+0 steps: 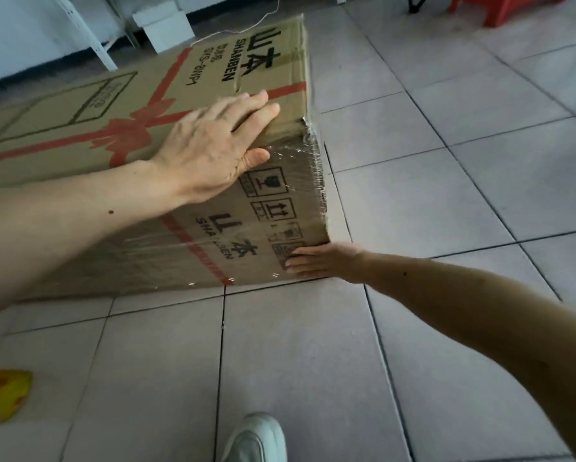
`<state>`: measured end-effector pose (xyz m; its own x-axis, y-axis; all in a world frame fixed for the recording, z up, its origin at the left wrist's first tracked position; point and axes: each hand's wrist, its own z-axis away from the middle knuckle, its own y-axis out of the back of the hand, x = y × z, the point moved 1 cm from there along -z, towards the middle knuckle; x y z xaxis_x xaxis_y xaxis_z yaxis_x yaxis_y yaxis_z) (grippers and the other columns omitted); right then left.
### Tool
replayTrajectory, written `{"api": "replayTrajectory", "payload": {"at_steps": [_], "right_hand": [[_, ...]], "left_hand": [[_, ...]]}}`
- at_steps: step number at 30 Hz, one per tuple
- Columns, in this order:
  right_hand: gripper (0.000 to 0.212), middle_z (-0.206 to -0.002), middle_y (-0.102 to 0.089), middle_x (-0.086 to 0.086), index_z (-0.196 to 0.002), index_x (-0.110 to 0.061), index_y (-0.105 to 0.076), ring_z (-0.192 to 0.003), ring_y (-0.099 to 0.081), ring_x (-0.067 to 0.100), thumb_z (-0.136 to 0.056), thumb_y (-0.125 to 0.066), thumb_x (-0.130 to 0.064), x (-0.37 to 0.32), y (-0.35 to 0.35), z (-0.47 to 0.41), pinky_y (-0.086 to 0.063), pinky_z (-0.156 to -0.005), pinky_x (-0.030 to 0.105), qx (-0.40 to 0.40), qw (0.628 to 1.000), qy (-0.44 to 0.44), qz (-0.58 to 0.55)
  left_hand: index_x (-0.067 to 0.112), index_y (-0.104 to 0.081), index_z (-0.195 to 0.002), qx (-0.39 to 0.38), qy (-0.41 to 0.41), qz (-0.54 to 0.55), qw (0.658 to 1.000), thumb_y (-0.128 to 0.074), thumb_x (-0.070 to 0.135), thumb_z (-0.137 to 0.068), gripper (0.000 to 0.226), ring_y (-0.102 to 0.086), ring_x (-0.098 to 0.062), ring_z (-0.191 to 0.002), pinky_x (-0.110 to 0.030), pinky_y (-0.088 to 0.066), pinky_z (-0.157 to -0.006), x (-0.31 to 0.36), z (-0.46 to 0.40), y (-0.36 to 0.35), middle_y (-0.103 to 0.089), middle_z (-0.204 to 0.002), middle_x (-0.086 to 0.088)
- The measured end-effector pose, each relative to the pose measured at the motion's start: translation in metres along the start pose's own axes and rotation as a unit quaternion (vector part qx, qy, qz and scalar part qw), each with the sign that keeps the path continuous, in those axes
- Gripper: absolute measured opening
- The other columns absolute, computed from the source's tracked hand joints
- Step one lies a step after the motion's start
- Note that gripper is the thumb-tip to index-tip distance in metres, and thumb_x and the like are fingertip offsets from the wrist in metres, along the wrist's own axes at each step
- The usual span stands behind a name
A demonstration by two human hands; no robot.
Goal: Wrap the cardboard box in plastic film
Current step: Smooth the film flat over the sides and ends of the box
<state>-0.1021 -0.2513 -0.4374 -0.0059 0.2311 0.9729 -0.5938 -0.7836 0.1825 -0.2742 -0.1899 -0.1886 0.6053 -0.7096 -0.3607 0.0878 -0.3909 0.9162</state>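
Cardboard box [119, 105] lying on tiled floor [446, 181], plastic film [300, 181] covering near side and right corner only. Left hand [213, 145] pressing flat on top edge, fingers straight, likely steadying box. Right hand [316, 261] lying flat against lower corner, grasping nothing, probably smoothing film down. Both arms reaching forward, extended.

Cardboard box [96, 135] on floor [446, 195]; left hand [209, 145] atop, right hand [323, 261] against near side.
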Motion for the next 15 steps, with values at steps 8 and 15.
{"api": "replayTrajectory", "payload": {"at_steps": [8,15], "right_hand": [[0.018,-0.101,-0.066,0.009,-0.098,-0.005,-0.067,-0.096,-0.060,0.030,-0.091,-0.057,-0.018,0.047,0.042,0.039,-0.049,-0.085,0.043,0.257,0.608,-0.426,-0.618],[0.067,-0.159,-0.028,-0.005,-0.153,-0.022,-0.028,-0.146,-0.023,0.006,-0.098,-0.025,-0.061,0.148,0.006,0.001,-0.017,-0.122,0.036,0.187,-0.040,-0.574,-0.796]], "left_hand": [[0.026,-0.036,-0.149,-0.010,-0.079,0.051,0.996,-0.021,0.073,-0.090,0.077,-0.044,-0.033,-0.125,-0.060,-0.038,-0.099,0.003,-0.048,0.011,-0.043,-0.141,-0.013],[0.013,-0.028,-0.149,-0.062,-0.118,0.200,0.971,-0.036,0.071,-0.087,0.086,-0.012,-0.011,-0.150,-0.047,-0.013,-0.122,0.006,-0.064,0.001,-0.021,-0.161,-0.003]]}}
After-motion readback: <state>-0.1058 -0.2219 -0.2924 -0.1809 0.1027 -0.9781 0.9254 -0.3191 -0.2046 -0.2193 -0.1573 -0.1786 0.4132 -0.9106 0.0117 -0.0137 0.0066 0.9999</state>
